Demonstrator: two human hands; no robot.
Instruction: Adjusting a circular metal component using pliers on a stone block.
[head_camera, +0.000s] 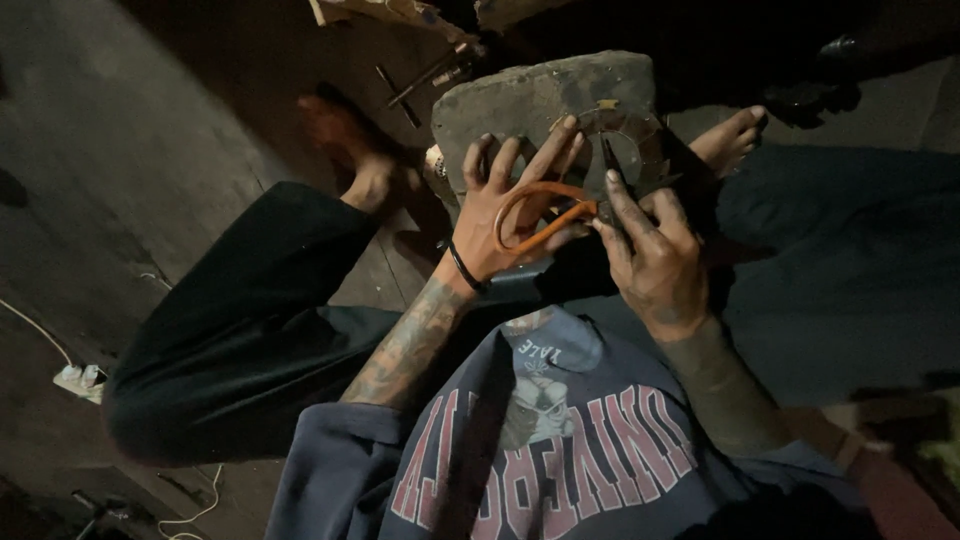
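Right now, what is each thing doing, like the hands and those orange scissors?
Left hand: fingers spread, through the scissors' handle loop.
Right hand: fingertips pressed on the disc.
Scissors: held, blades hidden, open or closed unclear.
Disc: flat on the block, a wedge looks cut out.
Block: lying between the bare feet.
Power strip: on the floor, cable attached.

We see a dim, grainy view: weak light falls from above onto the middle, while corners sink into soft black shadow.

White power strip (80, 381) on dark floor (120, 140)
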